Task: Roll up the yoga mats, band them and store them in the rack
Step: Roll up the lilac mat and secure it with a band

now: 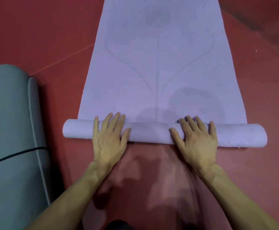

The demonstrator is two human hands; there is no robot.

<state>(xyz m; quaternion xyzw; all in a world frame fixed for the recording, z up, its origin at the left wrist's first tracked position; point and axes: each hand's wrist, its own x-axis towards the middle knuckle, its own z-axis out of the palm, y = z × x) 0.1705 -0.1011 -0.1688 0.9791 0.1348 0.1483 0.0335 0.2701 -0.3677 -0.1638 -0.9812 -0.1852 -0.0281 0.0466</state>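
Note:
A lilac yoga mat [160, 63] with faint line markings lies flat on the red floor and stretches away from me. Its near end is wound into a thin roll [150, 132] that lies crosswise in front of me. My left hand [109, 138] rests palm down on the left part of the roll, fingers spread over its top. My right hand [197, 139] presses flat on the right part in the same way. At the left lies a rolled teal mat [11, 130] with a black band [19, 154] around it.
Red floor [44, 39] surrounds the mats, with a thin seam line running diagonally at the left. A dark shape, perhaps a shoe [117, 225], shows at the bottom edge between my forearms. No rack is in view.

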